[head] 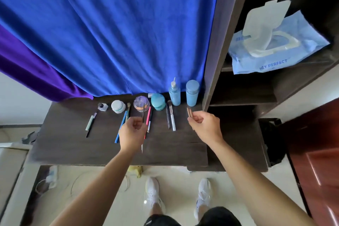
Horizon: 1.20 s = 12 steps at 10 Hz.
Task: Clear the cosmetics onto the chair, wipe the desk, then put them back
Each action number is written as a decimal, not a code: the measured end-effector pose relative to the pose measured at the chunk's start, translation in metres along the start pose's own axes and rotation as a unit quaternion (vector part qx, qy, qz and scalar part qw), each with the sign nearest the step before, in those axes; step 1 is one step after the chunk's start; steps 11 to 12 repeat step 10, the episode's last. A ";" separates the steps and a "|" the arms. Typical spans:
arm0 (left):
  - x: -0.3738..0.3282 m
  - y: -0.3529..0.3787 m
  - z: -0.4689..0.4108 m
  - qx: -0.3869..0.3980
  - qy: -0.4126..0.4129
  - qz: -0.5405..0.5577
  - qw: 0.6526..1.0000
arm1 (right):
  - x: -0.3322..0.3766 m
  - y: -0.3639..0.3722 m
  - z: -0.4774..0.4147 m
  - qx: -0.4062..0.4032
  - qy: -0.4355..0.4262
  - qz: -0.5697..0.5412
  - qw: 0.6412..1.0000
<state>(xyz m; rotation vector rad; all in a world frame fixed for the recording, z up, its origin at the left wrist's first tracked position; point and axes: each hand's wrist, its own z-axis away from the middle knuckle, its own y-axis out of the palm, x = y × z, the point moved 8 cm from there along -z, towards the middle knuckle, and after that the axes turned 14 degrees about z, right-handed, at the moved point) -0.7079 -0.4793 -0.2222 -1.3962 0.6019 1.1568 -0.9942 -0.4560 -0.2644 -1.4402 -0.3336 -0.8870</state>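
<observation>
Cosmetics lie in a row along the back of the dark wooden desk (73, 145). My left hand (133, 131) is closed on a thin black pencil (143, 114) that points away from me over the desk's middle. My right hand (205, 124) pinches two brown pencils (189, 112) near the desk's right end. On the desk lie a green-handled brush (90, 124), a blue pencil (121, 127), a pink pencil (148, 116) and a white-handled brush (172, 120). Behind them stand a white jar (118, 106), a clear purple jar (140, 103), a teal compact (158, 102) and two blue bottles (174, 93).
A blue curtain (110, 33) hangs behind the desk. A dark shelf unit (244, 95) on the right holds an open pack of wet wipes (271, 42). A small nail-polish bottle (102, 106) stands at the row's left. My white shoes (153, 191) are on the tiled floor below.
</observation>
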 end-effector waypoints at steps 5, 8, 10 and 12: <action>0.112 0.041 -0.088 0.127 -0.101 -0.089 0.983 | -0.029 0.082 -0.024 0.020 0.143 0.093 0.985; 0.133 0.055 -0.096 0.144 -0.085 -0.126 0.978 | -0.045 0.088 -0.036 0.024 0.162 0.227 0.960; 0.130 0.056 -0.092 0.167 -0.071 -0.142 0.973 | -0.046 0.092 -0.033 0.083 0.149 0.211 0.962; 0.130 0.056 -0.092 0.167 -0.071 -0.142 0.973 | -0.046 0.092 -0.033 0.083 0.149 0.211 0.962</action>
